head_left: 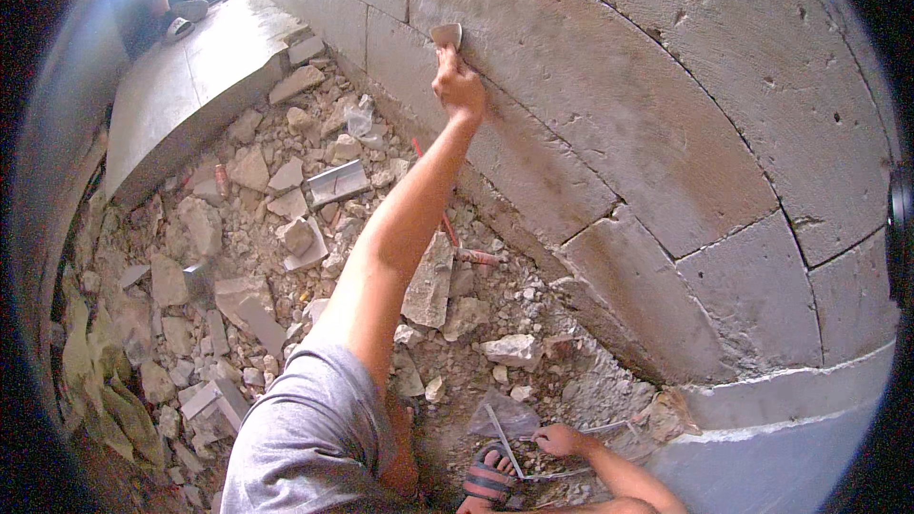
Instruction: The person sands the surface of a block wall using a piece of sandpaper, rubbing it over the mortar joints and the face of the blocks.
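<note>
My left hand is stretched far forward, its fingers closed round a scraper with a broad, pale blade. The blade lies against the block wall, close to a joint between two blocks. Low at the right, my right hand is bent inward above the rubble, fingers curled. Whatever those fingers hold, if anything, is too small to make out. Beside it lie a thin, pale, angled strip and a clear plastic bag. My foot in a striped sandal is just left of the strip.
Broken stone and rubble cover the ground along the wall. Among it lie a grey metal channel piece and a red-wrapped tube. A smooth grey slab stands at the far left, where another person sits.
</note>
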Available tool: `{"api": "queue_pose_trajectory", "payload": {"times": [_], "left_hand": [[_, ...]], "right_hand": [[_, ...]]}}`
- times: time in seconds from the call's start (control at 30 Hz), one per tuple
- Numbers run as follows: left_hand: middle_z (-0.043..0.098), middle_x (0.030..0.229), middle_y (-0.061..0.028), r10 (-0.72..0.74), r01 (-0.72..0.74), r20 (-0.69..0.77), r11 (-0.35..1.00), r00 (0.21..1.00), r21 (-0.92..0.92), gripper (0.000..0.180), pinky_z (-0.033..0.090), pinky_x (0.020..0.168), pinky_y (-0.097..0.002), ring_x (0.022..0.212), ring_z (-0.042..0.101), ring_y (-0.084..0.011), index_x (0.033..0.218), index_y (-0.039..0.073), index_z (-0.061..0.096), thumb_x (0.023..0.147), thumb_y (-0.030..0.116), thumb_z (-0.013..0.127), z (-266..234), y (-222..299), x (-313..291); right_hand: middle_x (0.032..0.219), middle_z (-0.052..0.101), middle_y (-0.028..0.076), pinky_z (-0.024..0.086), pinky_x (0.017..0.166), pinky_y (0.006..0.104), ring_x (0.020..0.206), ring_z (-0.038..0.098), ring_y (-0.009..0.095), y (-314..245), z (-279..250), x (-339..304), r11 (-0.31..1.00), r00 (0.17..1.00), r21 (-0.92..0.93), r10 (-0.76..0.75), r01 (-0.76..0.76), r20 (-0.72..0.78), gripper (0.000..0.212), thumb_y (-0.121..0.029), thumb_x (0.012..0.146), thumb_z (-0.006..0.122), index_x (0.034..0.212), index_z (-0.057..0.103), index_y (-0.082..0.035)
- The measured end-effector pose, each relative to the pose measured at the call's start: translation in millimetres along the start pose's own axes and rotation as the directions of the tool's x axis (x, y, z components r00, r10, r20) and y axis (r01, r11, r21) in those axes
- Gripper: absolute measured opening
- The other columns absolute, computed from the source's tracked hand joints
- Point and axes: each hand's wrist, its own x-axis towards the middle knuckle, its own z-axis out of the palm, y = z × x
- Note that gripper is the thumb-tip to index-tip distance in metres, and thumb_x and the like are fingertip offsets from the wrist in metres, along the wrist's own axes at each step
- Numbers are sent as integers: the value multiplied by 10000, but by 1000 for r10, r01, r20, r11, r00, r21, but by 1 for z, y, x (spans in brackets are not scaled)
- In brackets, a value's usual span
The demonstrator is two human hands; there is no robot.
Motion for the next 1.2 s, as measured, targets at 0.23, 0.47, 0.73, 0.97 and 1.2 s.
{"api": "queue_pose_trajectory", "payload": {"times": [0.23, 0.47, 0.73, 0.97, 1.2], "left_hand": [[559, 1167, -225, -29, 24, 92, 998, 995, 63, 294, 437, 950, -368, 1127, 538, -325, 1145, 3, 595, 890, 99, 485, -13, -8, 32], [510, 1257, -213, 258, -255, 95, 966, 962, -45, 343, 407, 993, -384, 1189, 483, -347, 1205, 2, 548, 877, 14, 449, -11, 6, -37], [498, 1251, -249, 161, -161, 13, 986, 987, -42, 338, 384, 1016, -383, 1196, 476, -354, 1190, -22, 549, 872, 16, 443, 3, 26, 1], [528, 1205, -246, -15, 18, 70, 999, 997, -42, 300, 406, 989, -376, 1174, 500, -332, 1150, -3, 588, 888, 60, 457, -9, 48, 38], [564, 1159, -241, 286, -286, 6, 958, 958, -8, 297, 442, 943, -382, 1109, 545, -362, 1150, 11, 592, 894, 85, 459, -3, 18, 44]], "right_hand": [[1005, 641, 192, 471, 833, 418, 922, 616, 350, 4, 5, -13, 997, 995, 5, 74, -74, 60, 343, -284, 873, 457, 1080, 636, -76], [886, 647, 186, 476, 769, 452, 831, 624, 350, -7, 1, -13, 998, 996, 47, 25, -30, 89, 315, -309, 847, 467, 962, 646, -77], [986, 651, 181, 479, 835, 419, 927, 621, 340, -18, -20, -5, 999, 1000, 38, 4, -4, 6, 311, -249, 867, 477, 1049, 637, -55], [1018, 649, 164, 466, 863, 431, 968, 606, 338, -17, -10, -18, 996, 991, -21, 87, -86, 101, 331, -273, 873, 443, 1054, 640, -78], [1013, 643, 183, 467, 863, 424, 965, 604, 347, -4, 0, -13, 979, 961, 4, 200, -205, 193, 328, -274, 855, 455, 1059, 643, -99]]}}
